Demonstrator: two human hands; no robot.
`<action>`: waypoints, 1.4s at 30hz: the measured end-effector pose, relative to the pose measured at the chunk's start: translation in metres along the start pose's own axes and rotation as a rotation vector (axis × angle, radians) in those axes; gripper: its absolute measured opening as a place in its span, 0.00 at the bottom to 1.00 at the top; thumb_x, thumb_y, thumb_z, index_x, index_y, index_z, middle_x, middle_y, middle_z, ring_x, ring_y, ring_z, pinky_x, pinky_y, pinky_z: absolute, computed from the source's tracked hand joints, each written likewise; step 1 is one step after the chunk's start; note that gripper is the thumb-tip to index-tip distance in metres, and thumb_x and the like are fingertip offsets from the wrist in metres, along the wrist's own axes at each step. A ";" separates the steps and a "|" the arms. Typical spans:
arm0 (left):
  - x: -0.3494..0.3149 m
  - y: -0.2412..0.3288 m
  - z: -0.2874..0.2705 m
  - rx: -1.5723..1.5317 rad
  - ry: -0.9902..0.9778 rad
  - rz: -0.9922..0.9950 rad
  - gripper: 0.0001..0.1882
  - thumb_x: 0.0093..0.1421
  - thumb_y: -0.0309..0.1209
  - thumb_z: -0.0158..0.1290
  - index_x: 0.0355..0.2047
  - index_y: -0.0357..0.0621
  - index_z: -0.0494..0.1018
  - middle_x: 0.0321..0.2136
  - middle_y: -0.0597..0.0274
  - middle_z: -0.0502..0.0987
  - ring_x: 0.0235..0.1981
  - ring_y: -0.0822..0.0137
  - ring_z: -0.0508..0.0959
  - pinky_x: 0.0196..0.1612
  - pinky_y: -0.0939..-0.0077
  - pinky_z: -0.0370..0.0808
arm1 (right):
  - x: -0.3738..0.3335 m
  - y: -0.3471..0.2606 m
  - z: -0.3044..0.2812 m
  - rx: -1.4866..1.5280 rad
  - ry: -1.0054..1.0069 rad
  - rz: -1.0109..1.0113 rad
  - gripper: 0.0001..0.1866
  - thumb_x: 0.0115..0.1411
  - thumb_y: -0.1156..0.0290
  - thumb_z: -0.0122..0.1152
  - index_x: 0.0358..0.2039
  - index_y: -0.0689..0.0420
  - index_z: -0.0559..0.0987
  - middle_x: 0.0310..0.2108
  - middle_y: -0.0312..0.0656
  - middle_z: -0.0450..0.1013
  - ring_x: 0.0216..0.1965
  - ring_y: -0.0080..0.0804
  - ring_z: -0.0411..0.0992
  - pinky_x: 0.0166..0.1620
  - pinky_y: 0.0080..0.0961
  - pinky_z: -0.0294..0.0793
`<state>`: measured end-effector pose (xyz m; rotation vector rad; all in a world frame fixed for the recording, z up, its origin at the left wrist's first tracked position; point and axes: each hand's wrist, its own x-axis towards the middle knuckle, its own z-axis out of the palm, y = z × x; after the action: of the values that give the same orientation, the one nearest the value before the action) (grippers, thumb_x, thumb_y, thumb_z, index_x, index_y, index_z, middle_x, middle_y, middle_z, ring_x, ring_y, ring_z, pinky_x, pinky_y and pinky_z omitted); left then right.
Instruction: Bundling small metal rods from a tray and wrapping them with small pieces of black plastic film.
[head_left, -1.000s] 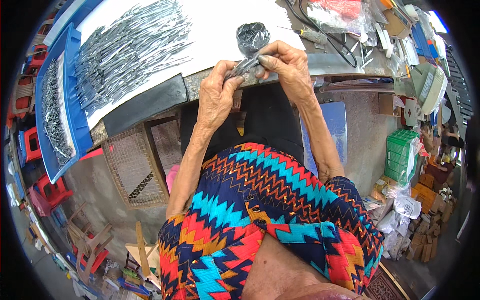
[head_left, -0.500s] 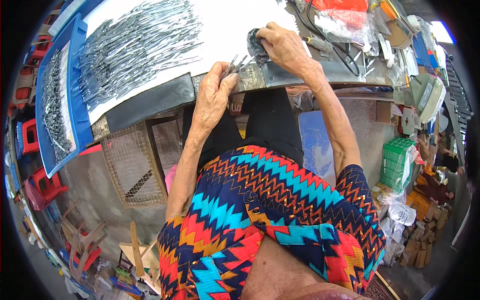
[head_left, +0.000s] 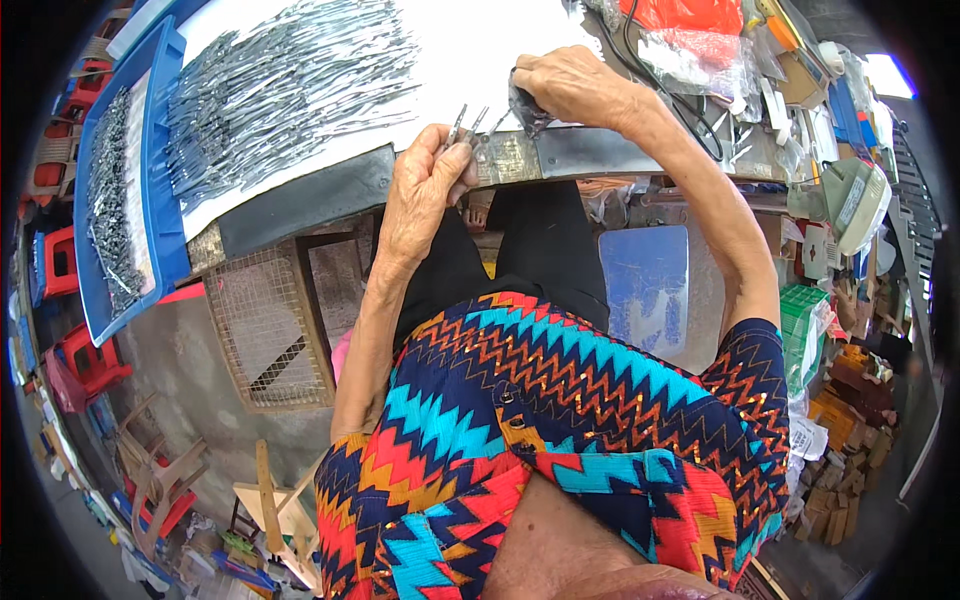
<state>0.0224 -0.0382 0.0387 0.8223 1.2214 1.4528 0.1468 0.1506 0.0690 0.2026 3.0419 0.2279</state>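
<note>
My left hand [head_left: 418, 195] is closed at the table's near edge, pinching several slim metal pieces [head_left: 458, 124] whose tips point up and away from me. A dark, crumpled cloth-like wad [head_left: 526, 106] is gripped by my right hand [head_left: 585, 88], just right of those pieces. The wad hides what lies under it, and a slim piece seems to reach toward it. Many thin, dark metal strips [head_left: 290, 95] lie in rows on a white sheet [head_left: 475, 50], beyond my left hand and to its left.
A blue tray [head_left: 168, 190] holding small dark metal parts stands at the left. Black cable [head_left: 690, 125], clear bags and a red package [head_left: 695, 15] crowd the table's right side. A blue stool top [head_left: 645, 285] is below the table, and a wire-mesh frame [head_left: 265, 340] leans at left.
My right hand has turned, with its elbow farther right, and the wad shows less. The metal pieces in my left hand have spread and stand more upright.
</note>
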 end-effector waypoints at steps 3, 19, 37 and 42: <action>-0.001 0.000 0.000 -0.028 0.013 -0.011 0.09 0.58 0.32 0.44 0.32 0.38 0.67 0.18 0.70 0.67 0.17 0.83 0.60 0.19 0.90 0.57 | -0.004 0.001 0.001 0.047 0.003 0.070 0.04 0.45 0.79 0.51 0.24 0.62 0.70 0.27 0.43 0.68 0.29 0.41 0.71 0.30 0.33 0.69; 0.032 0.004 0.019 -0.357 -0.083 0.002 0.09 0.58 0.34 0.46 0.34 0.41 0.65 0.21 0.65 0.71 0.16 0.81 0.63 0.15 0.91 0.55 | -0.038 -0.005 -0.002 0.994 0.262 0.471 0.14 0.48 0.66 0.53 0.28 0.66 0.73 0.15 0.38 0.65 0.20 0.21 0.61 0.25 0.21 0.63; 0.045 0.002 0.036 -0.372 -0.067 0.079 0.10 0.58 0.35 0.46 0.33 0.41 0.64 0.23 0.63 0.74 0.17 0.82 0.65 0.17 0.94 0.58 | -0.047 -0.033 -0.016 0.945 0.207 0.425 0.12 0.48 0.68 0.51 0.30 0.65 0.72 0.15 0.47 0.64 0.19 0.32 0.64 0.26 0.28 0.64; 0.040 0.001 0.034 -0.369 -0.087 0.064 0.09 0.59 0.34 0.45 0.34 0.41 0.66 0.26 0.61 0.74 0.18 0.81 0.65 0.17 0.93 0.56 | -0.046 -0.036 -0.006 1.235 0.339 0.454 0.07 0.54 0.73 0.52 0.29 0.63 0.73 0.18 0.30 0.62 0.20 0.12 0.56 0.22 0.11 0.56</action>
<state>0.0441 0.0092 0.0436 0.6679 0.8330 1.6145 0.1872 0.1081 0.0729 0.9684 2.8724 -1.7429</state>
